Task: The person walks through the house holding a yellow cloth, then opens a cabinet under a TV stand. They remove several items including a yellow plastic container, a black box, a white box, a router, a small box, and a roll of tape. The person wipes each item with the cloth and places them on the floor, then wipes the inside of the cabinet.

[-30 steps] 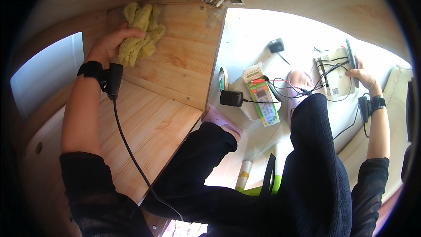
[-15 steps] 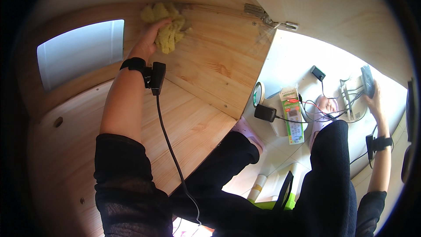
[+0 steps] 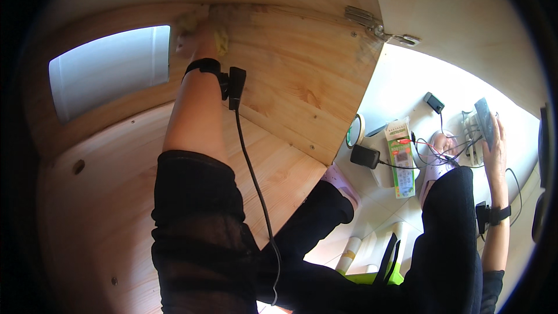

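Observation:
Deep in a pale wooden cabinet, my left hand (image 3: 200, 39) is blurred by motion at the far inner corner. It grips a yellow cloth (image 3: 221, 41), bunched against the wood, with part of it hidden behind the hand. At the far right, outside the cabinet, my right hand (image 3: 496, 148) is closed round the edge of a flat grey rectangular device (image 3: 484, 122), held tilted with dark cables near its lower end. A black strap with a small black unit (image 3: 235, 86) sits on my left wrist, and a cable runs down from it.
A metal hinge (image 3: 365, 18) joins the cabinet side and its door. On the floor lie a black adapter (image 3: 365, 156), a second black adapter (image 3: 433, 102), tangled cables, a roll of tape (image 3: 356, 130) and a green-and-white package (image 3: 402, 166). My feet in lilac shoes (image 3: 343, 187) stand beside them.
My left hand and the cloth have shifted slightly and blurred, tucked tighter into the corner. My right hand has dropped a little lower with the grey device. The whole view has shifted somewhat.

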Tool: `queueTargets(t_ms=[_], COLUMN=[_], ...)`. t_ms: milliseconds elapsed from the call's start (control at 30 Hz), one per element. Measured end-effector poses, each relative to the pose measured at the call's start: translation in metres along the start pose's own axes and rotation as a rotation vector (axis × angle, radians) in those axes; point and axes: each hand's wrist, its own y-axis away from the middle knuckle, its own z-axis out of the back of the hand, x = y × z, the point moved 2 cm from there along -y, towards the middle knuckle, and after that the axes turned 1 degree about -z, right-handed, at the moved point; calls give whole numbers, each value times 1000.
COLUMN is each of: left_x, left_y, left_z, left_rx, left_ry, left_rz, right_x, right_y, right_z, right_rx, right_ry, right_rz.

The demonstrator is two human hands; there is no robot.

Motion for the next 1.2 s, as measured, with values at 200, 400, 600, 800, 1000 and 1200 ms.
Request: queueTargets(t_ms=[200,400,600,800,1000,1200], left_x=[-1,12,25,3,-16,-26], left_y=[-12,-19,-32,-73,-83,-79], left_z=[-34,-44,-63,-85,-88,-85], left_rx=[104,118,91,68,193,441], left_ry=[-291,-295,-105,-745,-860,-1213], left_rz=[-197,-479,-645,-711,-978,-1204], right_x=[36,126,190,219,232,247], right_y=[-1,-16,-56,-12,10,3], right_z=[21,48,24,38,67,81], right_rx=[-48,63,258,294,232,274], right_ry=[-106,-366,-280,-409,-518,-681], right_rz=[141,426,410,471,427,441])
